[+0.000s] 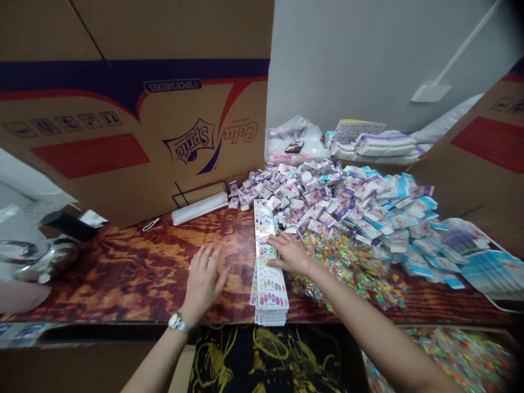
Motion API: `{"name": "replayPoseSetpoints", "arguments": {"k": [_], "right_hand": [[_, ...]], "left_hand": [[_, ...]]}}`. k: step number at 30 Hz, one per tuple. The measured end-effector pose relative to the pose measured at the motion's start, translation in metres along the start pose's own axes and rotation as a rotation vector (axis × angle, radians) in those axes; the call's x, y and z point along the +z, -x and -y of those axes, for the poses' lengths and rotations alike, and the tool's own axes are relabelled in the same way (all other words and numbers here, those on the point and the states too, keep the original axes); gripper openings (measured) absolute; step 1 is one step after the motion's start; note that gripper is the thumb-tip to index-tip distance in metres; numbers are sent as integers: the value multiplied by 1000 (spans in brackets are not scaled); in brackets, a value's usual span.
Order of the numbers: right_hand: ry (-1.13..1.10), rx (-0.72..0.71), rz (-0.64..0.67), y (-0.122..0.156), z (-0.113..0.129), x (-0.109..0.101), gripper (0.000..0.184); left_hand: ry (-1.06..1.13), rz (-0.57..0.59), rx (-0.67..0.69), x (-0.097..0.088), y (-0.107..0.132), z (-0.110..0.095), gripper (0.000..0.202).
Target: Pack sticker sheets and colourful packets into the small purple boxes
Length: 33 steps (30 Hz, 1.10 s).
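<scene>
open right hand (290, 252) rests on stacked sticker sheets (269, 289), open left hand (203, 282) just beside them. a packet heap (339, 202) lies beyond the right hand.

**Sticker sheets (270, 289) lying stacked under the right hand (290, 252)**

The glossy strips are lying in a long, slightly uneven stack, running away from the person across a wood-grain tabletop (123, 273). The top sheet is showing rows of small pink, green and yellow oval designs. The right fingers (278, 239) are resting flat on its upper part, while the left hand (203, 282) is spreading open just beside the stack, apart from it.
</scene>
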State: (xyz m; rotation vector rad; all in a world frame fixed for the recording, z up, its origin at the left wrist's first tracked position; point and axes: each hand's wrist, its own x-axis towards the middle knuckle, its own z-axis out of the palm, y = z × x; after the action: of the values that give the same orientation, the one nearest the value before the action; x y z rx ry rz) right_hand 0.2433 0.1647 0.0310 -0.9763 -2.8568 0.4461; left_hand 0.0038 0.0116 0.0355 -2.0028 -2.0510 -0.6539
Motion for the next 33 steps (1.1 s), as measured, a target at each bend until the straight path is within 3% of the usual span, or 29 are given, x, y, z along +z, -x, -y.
{"name": "replayPoseSetpoints", "arguments": {"k": [5,8,11,20,29,33], "right_hand": [[10,-35,-52,-3,2,-6,62],[39,-20,-70,-12,-3,-8,60],[71,-15,-65,-20,-8,-2,64],[119,-24,-101,-9,-4,9,39],[58,-15,-130,-15,-10,1,42],[61,-6,-129,-18,-11,6,54]], "left_hand": [[340,63,63,-7,-2,-55,39],[313,193,200,0,4,-81,40],[232,275,293,11,13,-93,39],[293,269,339,20,22,-87,38],[353,309,392,19,21,-81,38],[365,326,395,15,20,-80,38]]}}
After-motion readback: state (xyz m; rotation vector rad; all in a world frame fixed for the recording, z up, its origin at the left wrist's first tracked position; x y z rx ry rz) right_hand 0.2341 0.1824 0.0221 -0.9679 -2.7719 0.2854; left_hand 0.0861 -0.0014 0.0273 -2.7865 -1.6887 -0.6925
